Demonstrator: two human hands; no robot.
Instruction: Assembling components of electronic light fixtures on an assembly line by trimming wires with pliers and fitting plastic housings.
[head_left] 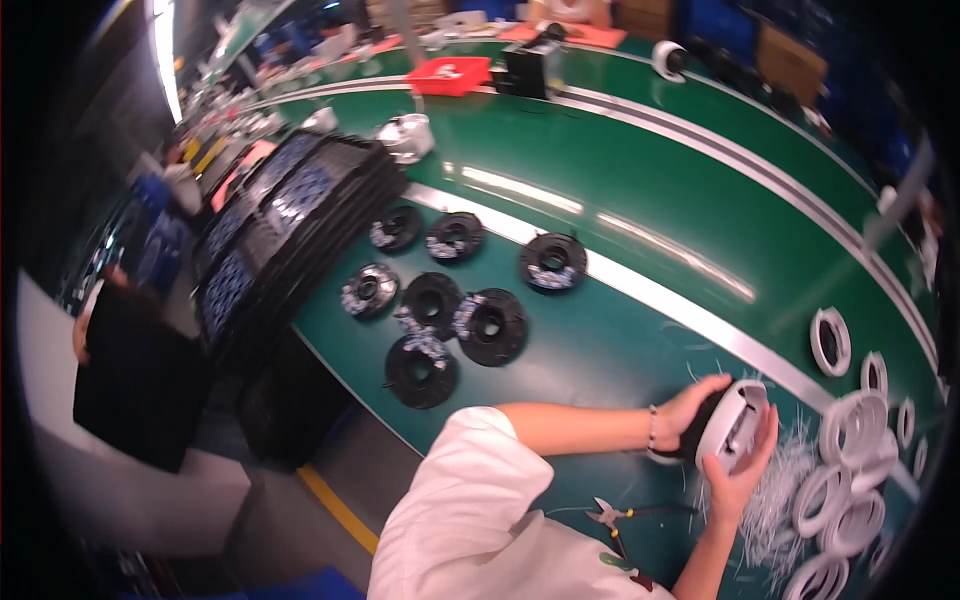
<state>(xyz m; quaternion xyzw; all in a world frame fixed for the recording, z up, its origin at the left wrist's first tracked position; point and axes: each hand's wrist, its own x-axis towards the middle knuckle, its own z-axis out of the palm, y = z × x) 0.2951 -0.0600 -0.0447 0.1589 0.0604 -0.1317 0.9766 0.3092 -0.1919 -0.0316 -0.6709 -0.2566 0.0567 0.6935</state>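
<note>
Left hand (697, 408) cups the far-left side and right hand (738, 485) the right rim, clamping the white housing (713, 438) between them over the bench's (610, 350) near right, long axis near-left to far-right, neither hand nearer, cutters (608, 515) lying near-left.

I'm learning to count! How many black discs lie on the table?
7 black discs: three in back, one left, two middle, one front. Trays may hide more.
</note>
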